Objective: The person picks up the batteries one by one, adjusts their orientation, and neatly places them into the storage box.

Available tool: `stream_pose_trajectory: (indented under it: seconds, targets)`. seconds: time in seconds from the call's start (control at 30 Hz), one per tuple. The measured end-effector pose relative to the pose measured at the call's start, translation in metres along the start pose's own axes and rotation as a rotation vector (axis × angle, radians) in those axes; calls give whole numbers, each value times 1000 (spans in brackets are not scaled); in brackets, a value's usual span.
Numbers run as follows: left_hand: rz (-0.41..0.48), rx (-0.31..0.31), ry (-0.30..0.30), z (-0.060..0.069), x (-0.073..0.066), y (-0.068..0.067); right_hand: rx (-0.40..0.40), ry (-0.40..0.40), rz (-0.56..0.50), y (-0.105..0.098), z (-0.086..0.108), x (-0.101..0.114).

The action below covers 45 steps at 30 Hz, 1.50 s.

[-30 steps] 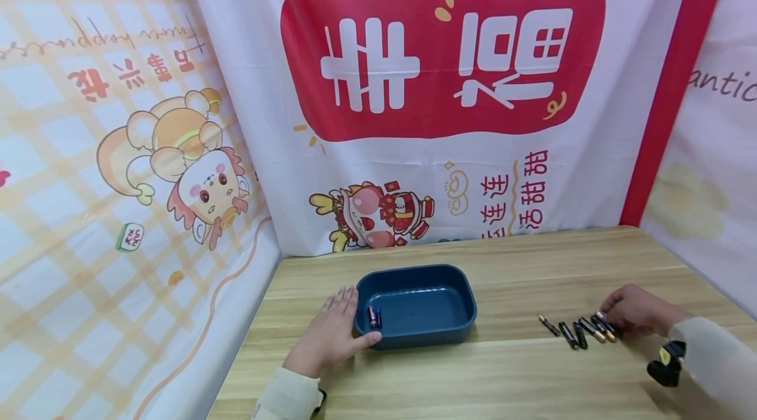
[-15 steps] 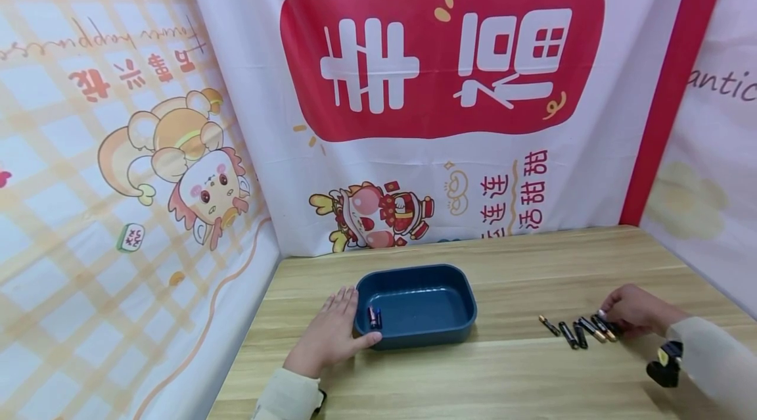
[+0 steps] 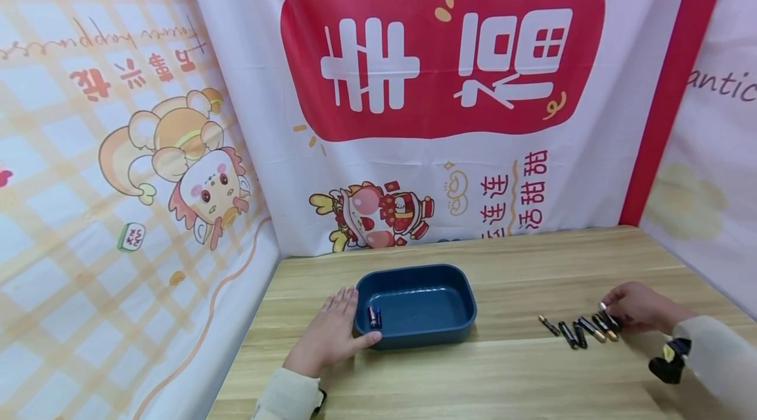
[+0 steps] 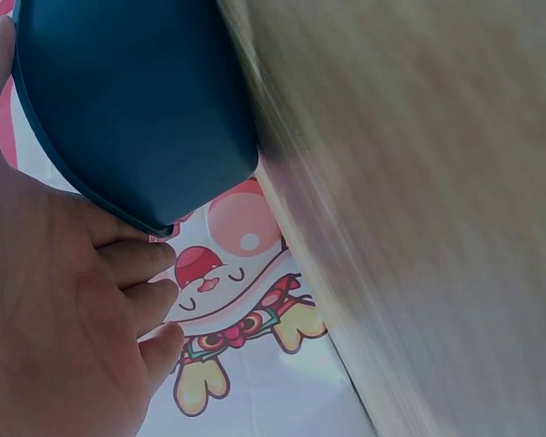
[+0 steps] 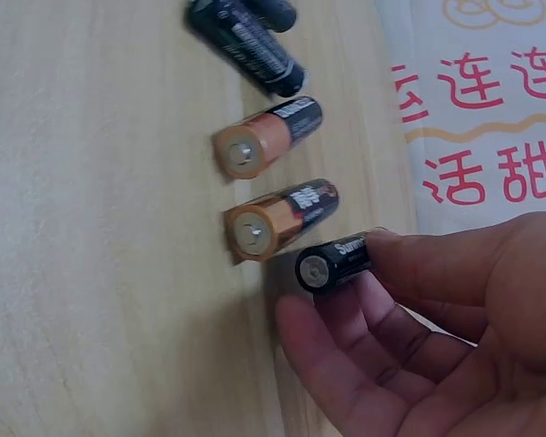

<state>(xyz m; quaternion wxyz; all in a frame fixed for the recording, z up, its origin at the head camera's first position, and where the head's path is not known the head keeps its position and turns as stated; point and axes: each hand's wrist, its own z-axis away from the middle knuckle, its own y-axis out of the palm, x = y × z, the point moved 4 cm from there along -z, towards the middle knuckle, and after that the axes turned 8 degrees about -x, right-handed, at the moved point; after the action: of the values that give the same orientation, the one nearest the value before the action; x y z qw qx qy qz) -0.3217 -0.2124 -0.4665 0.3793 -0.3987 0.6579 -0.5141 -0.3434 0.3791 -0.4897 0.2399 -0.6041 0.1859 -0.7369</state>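
Note:
My right hand pinches a black battery between thumb and fingers, close to the tabletop in the right wrist view. Two batteries with copper-coloured ends lie beside it, the nearer battery almost touching it. Farther along are more dark batteries. My left hand lies with straight fingers along the left end of a dark blue plastic box, thumb at its front corner. Inside that box, at the left, lie two small batteries. The left wrist view shows the palm and the box's outer wall.
Several loose batteries lie in a row on the wooden table, left of the right hand. A white printed cloth hangs behind the table's far edge, and more cloth stands at both sides.
My right hand has shifted slightly, with the pinched battery lifted and tilted a little away from its neighbours. The left hand and the box have stayed put.

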Motion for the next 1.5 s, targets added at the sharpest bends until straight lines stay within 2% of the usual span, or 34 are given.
stream_pose_trajectory:
  seconds: [0.1,0.33,0.4,0.67,1.07,1.37,1.5]
  targets:
    - [-1,1,-2,-1,0,-1,28,-24,-99,-2,0,-1]
    - [-2,1,-5,-2,1,-2,218,-85,-377,-3,1,-1]
    - [-6,1,-8,-3,1,-2,239,-82,-422,-3,1,0]
    - [-4,9,-11,-4,3,2,201,-35,-462,-1,6,4]
    - [-4,10,-11,-4,3,2,235,-111,-489,9,0,15]
    - [-23,13,-10,-4,5,4,242,-121,-530,19,-3,27]
    - [-22,12,-9,-3,4,4,214,-95,-521,23,-4,31]
